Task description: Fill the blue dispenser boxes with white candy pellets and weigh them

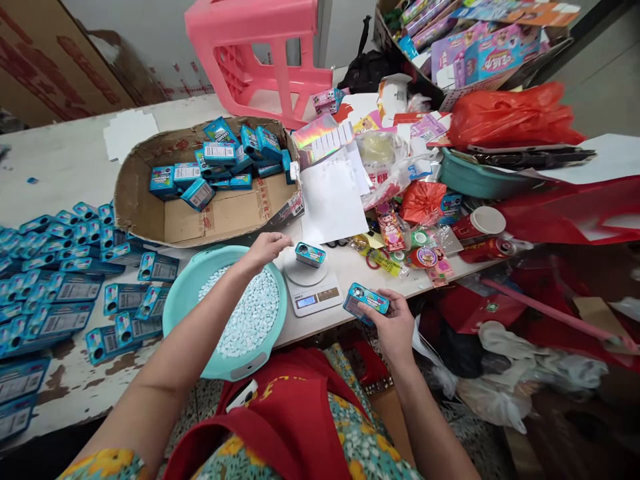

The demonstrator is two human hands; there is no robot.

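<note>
My right hand (pixel 397 327) grips a small blue candy box (pixel 364 298) at its right side, just right of the scale. A second blue box (pixel 310 254) stands on the round pan of a white digital kitchen scale (pixel 320 301), whose display is lit. My left hand (pixel 270 249) hovers beside that box with fingertips pinched together; whatever they hold, if anything, is too small to make out. Below my left forearm sits a turquoise basin (pixel 181 303) with many small pale candies (pixel 253 310) inside.
Blue boxes (pixel 65 293) stand in rows at the left. Behind the basin, a cut-down cardboard box (pixel 145 157) contains more of them. White paper (pixel 333 200), mixed candy packets (pixel 393 230), a paper cup (pixel 483 223) and a red can (pixel 485 249) lie rightward. A pink stool (pixel 250 27) stands behind.
</note>
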